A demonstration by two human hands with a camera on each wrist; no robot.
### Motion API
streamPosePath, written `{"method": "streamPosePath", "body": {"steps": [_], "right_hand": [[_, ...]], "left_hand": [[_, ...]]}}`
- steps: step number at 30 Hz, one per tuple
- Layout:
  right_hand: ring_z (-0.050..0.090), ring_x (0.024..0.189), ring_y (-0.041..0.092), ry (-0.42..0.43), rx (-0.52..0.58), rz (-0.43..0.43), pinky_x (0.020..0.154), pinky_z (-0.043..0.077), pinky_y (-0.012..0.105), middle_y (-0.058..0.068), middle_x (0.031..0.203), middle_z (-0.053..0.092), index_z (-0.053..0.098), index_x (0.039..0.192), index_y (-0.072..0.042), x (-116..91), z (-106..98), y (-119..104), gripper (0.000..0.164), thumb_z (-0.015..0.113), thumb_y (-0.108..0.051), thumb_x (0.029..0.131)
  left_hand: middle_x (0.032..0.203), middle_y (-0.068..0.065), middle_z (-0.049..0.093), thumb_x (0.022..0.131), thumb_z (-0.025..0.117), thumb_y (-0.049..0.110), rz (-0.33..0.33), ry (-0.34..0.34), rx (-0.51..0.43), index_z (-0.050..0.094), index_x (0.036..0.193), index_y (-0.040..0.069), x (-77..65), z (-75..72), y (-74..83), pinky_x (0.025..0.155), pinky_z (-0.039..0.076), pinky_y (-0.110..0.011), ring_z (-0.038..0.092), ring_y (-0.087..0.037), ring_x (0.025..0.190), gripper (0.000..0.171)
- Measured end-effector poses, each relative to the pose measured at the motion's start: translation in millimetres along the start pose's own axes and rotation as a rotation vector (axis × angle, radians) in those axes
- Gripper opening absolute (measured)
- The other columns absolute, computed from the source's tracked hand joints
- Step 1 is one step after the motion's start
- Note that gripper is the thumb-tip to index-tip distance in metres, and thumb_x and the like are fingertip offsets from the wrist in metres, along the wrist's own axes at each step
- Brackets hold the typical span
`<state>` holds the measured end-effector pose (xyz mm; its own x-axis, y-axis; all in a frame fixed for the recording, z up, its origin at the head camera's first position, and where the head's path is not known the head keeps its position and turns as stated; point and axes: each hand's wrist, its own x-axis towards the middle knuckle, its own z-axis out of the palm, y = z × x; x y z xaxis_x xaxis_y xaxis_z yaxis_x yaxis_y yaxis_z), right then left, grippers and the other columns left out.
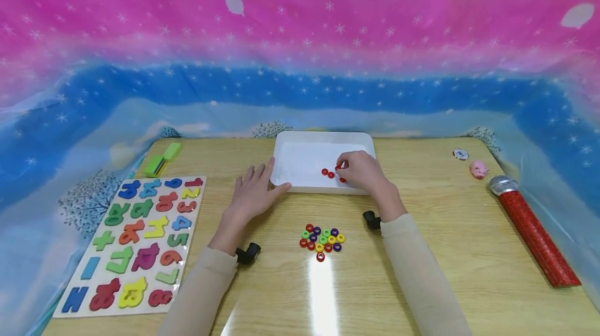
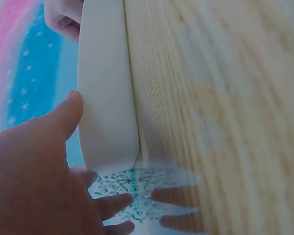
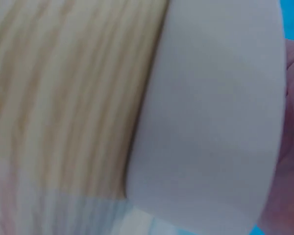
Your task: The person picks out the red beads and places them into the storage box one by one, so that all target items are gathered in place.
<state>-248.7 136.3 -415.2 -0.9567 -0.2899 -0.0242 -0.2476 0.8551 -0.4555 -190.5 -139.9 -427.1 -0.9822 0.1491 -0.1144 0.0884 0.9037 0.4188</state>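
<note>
On the wooden table (image 1: 267, 299), the number board (image 1: 102, 269) lies flat along the left edge, its near end by the table's near left corner, with coloured numerals and signs set on white. Beside it a beige left sleeve (image 1: 201, 286) comes in from the near edge; a matching right sleeve (image 1: 422, 268) enters further right. By the table's right edge lies a microphone (image 1: 536, 232), red handle nearer, silver head further off.

Between the two forearms, on the table, is a loose cluster of small rings (image 1: 323, 240): red, green, yellow and dark purple, most of them touching or just beside one another.

Beyond it stands a shallow white tray (image 1: 300, 161), close to the middle of the far edge. The left hand (image 1: 255, 190) is spread at its near left corner, thumb against the near wall and forefinger along the left side. The right hand (image 1: 363, 169) reaches over the near right corner, thumb and forefinger together; they seem to pinch a red ring (image 1: 338, 168), though the fingers partly hide it. Three more red rings (image 1: 330, 175) lie inside, near the tray's near wall.

Towards the far right corner of the table are a pink pig (image 1: 478, 169) and a round chip (image 1: 461, 154); a green box (image 1: 161, 160) sits at the far left corner. Behind hangs a pink and blue cloth (image 1: 300, 60).
</note>
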Motion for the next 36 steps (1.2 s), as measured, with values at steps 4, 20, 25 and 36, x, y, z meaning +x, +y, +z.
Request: {"method": "streamPosePath", "body": {"steps": [4, 20, 25, 36], "right_hand": [[0.051, 0.061, 0.017, -0.014, -0.013, 0.002, 0.056, 0.041, 0.028, 0.001, 0.076, 0.063, 0.069, 0.096, -0.016, 4.3, 3.5, 1.0, 0.015, 0.061, -0.021, 0.085], [0.051, 0.066, 0.019, 0.006, 0.033, 0.020, 0.058, 0.040, 0.029, 0.004, 0.079, 0.061, 0.068, 0.107, -0.013, 1.0, -8.5, -3.0, 0.024, 0.060, -0.023, 0.087], [0.051, 0.069, 0.018, 0.012, 0.029, 0.013, 0.059, 0.040, 0.029, 0.003, 0.081, 0.062, 0.068, 0.109, -0.014, -6.5, -20.7, -4.8, 0.026, 0.058, -0.021, 0.086], [0.048, 0.066, 0.016, -0.051, 0.091, -0.084, 0.060, 0.041, 0.028, 0.001, 0.080, 0.062, 0.069, 0.109, -0.012, -32.3, -21.3, -17.7, 0.024, 0.059, -0.021, 0.089]], "left_hand": [[0.156, -0.012, 0.016, 0.082, 0.033, 0.076, -0.004, 0.002, 0.005, 0.001, 0.150, 0.031, 0.7, -0.2, 0.3, 0.112, 0.006, -0.063, 0.006, -0.038, 0.144, 0.087], [0.156, -0.012, 0.016, 0.082, 0.031, 0.077, 0.003, -0.007, 0.013, 0.000, 0.150, 0.031, 2.8, 0.3, -1.1, 0.111, 0.006, -0.064, 0.006, -0.038, 0.144, 0.088], [0.156, -0.010, 0.016, 0.082, 0.032, 0.076, -0.003, -0.011, 0.010, -0.001, 0.149, 0.032, 1.7, 0.1, -0.7, 0.111, 0.006, -0.064, 0.006, -0.037, 0.144, 0.087], [0.156, -0.013, 0.017, 0.083, 0.035, 0.074, 0.004, -0.012, -0.006, 0.000, 0.150, 0.031, -0.2, -1.5, 1.8, 0.111, 0.006, -0.065, 0.008, -0.040, 0.144, 0.086]]}}
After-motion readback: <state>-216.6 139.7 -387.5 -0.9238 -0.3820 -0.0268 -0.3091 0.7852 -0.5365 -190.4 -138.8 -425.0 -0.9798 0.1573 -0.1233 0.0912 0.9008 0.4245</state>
